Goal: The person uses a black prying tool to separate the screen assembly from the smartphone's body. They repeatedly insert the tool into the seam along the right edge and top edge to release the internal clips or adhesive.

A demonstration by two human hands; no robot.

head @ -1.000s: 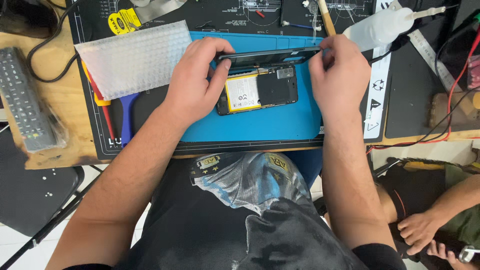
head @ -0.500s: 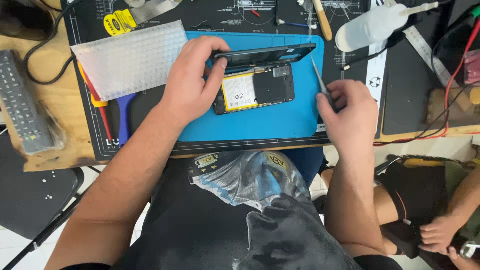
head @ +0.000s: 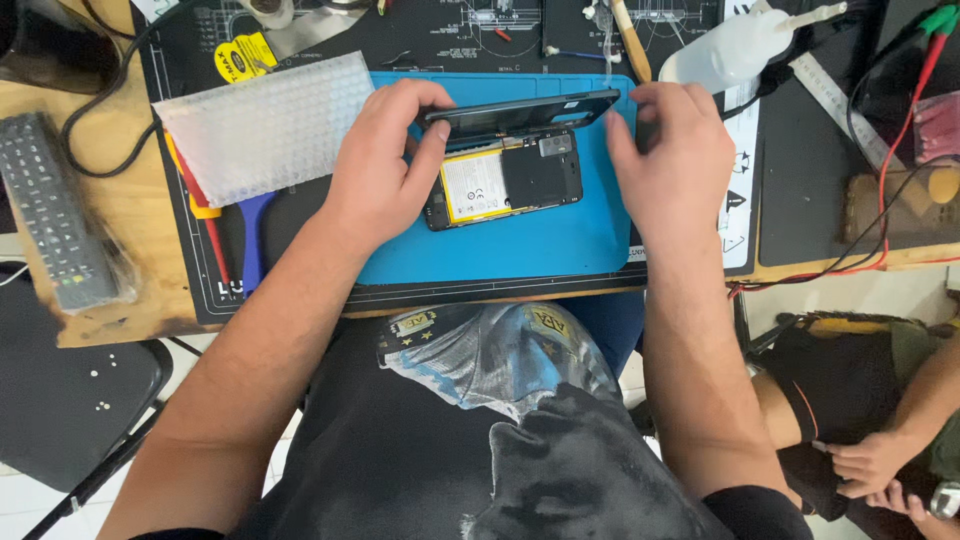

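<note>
**benchwatcher:** Standing right behind the person at the bench. One opened phone [head: 505, 185] lies on the blue mat [head: 520, 250], long axis running left to right across the desk and tipped a little, right end slightly farther from the person. Insides face up: one pale battery [head: 475, 186] sits toward the left, dark boards toward the right.

**solderfan:** And the back cover?

**benchwatcher:** One dark back cover [head: 525, 108], lifted along the phone's far edge and running the same left-right way. The left hand [head: 385, 165] pinches the cover's left end, thumb on the near side and fingers curled over the top. The right hand [head: 670, 150] is at the cover's right end with fingers bent down beside it; can't tell whether it actually grips anything.

**solderfan:** What else is on the desk?

**benchwatcher:** One sheet of bubble wrap [head: 265, 125] just left of the left hand, lying over a red screwdriver [head: 200, 215] and a blue-handled tool [head: 250, 245]. One remote [head: 50, 215] is at the far left on the wood. One white squeeze bottle [head: 740, 45] sits behind the right hand, with a wooden-handled brush [head: 632, 40] beside it. Red wires [head: 890, 170] trail on the right. Another person's hands [head: 880, 470] are down in the bottom right corner, well apart from the phone.
</note>
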